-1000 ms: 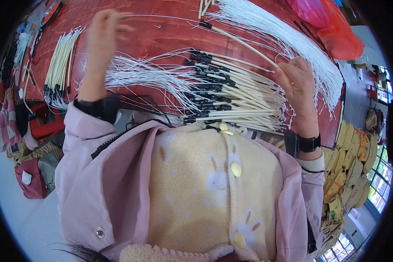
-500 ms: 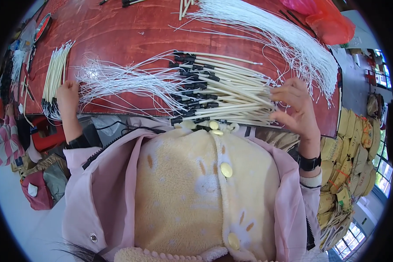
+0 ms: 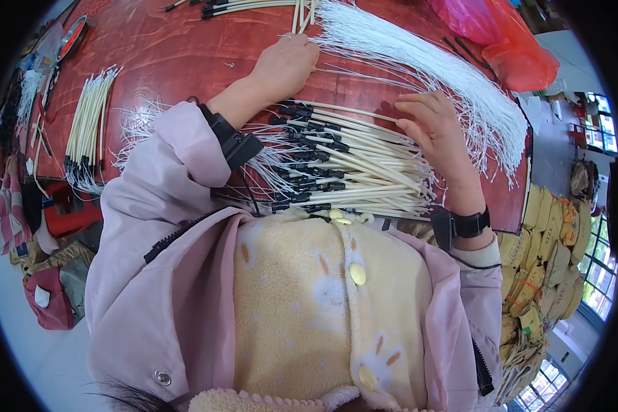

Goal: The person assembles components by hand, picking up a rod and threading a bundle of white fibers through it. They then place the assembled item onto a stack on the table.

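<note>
My left hand (image 3: 286, 66) reaches across to the far side of the table, its fingers curled at the near end of a long bundle of white cords (image 3: 412, 62). What lies between those fingertips is hidden. With thumb and fingers apart, my right hand (image 3: 432, 130) hovers over the right ends of a pile of cream-coloured sticks (image 3: 378, 158). One stick's tip lies just beside its thumb. Black caps (image 3: 309, 154) sit on the pile's left ends, and white cords (image 3: 264, 165) trail from them under my left forearm.
A smaller bundle of capped cream sticks (image 3: 89, 127) lies at the left of the red table (image 3: 178, 55). More sticks (image 3: 247, 7) rest at the far edge. Red and pink plastic bags (image 3: 515, 62) stand at the far right; stacked sacks (image 3: 549, 254) fill the floor beyond.
My left hand has swung from beside the small left bundle to the far middle, by the long cords. My right hand has shifted slightly left and away from me.
</note>
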Available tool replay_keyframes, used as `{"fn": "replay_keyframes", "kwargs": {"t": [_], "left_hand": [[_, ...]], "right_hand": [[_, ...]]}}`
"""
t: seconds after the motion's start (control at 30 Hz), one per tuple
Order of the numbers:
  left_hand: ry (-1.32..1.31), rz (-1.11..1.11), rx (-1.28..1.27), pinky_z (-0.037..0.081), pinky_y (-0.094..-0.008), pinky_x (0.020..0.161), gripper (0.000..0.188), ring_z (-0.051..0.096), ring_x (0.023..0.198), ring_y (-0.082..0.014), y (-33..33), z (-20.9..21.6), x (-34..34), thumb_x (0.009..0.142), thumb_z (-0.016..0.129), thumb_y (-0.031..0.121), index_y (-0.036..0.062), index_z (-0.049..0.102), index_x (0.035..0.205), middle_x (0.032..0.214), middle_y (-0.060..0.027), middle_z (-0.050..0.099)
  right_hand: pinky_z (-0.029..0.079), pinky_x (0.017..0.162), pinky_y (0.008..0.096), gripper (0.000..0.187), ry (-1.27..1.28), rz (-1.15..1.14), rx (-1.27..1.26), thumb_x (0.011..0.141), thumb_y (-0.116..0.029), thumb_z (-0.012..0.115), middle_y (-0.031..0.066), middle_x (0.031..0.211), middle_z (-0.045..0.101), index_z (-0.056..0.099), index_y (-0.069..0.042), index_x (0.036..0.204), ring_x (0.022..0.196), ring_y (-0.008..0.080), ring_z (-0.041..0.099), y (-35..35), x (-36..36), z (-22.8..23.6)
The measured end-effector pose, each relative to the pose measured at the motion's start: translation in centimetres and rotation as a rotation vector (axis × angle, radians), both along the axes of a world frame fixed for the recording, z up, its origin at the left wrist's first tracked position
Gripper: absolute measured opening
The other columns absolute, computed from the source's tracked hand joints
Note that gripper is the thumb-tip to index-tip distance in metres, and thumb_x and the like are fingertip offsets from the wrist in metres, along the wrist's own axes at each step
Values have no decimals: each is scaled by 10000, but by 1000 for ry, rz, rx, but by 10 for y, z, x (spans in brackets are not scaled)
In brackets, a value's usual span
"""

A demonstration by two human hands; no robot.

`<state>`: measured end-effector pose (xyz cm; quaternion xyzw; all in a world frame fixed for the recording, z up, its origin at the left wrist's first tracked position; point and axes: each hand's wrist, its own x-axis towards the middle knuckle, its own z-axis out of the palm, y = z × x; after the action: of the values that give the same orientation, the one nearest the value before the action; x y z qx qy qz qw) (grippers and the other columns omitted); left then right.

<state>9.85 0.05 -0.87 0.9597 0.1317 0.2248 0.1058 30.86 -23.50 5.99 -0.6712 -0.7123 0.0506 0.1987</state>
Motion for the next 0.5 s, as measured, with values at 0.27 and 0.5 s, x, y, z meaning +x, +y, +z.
{"fn": "replay_keyframes", "kwargs": {"t": [0.27, 0.5], "left_hand": [[149, -207, -209, 469, -459, 776, 96, 578, 937, -377, -24, 30, -11, 919, 585, 106, 37, 525, 949, 927, -157, 578], [136, -325, -334, 474, -476, 749, 106, 598, 893, -404, -24, 11, 17, 946, 549, 110, 30, 504, 998, 943, -188, 583]], "right_hand": [[427, 963, 388, 258, 19, -67, 20, 884, -132, 695, 112, 1106, 696, 700, -36, 1123, 1035, 292, 602, -1, 15, -8], [444, 922, 397, 395, 32, -83, 14, 896, -95, 673, 119, 1094, 685, 628, -50, 1286, 998, 298, 595, 11, 11, -18]]}}
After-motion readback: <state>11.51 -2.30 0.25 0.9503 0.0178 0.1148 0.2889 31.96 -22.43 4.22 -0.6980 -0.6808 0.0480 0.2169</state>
